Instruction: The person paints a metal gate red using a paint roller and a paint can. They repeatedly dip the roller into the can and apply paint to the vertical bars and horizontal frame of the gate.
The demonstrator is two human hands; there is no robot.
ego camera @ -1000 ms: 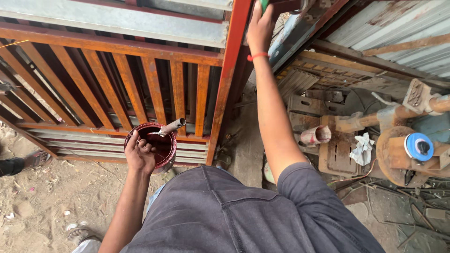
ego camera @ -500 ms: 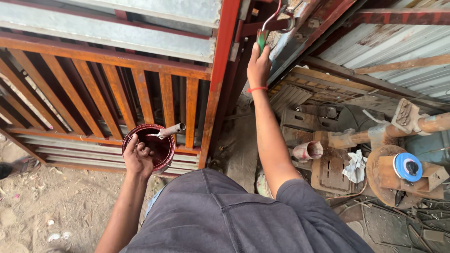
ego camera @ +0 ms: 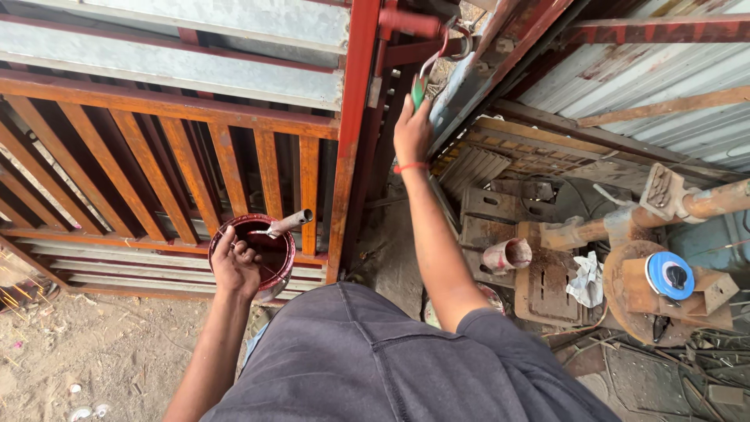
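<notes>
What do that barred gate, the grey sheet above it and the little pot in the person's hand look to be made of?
Gate: probably steel bars, painted orange-red; straight welded-looking slats.
Grey sheet: likely galvanised metal, dull silvery, unpainted.
Pot, held by the left hand: material unclear, coated in dark red paint.
Right hand grips a green handle, seemingly plastic.

Even daylight, soft shadows, sharp focus

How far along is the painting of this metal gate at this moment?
Done: the gate post and the slats already look coated in red-orange. In hand: the right hand holds a green-handled roller up by the post's top fittings, and the left hand holds the paint can. Left: the grey corrugated panel and the lower sheet show no paint.
</notes>
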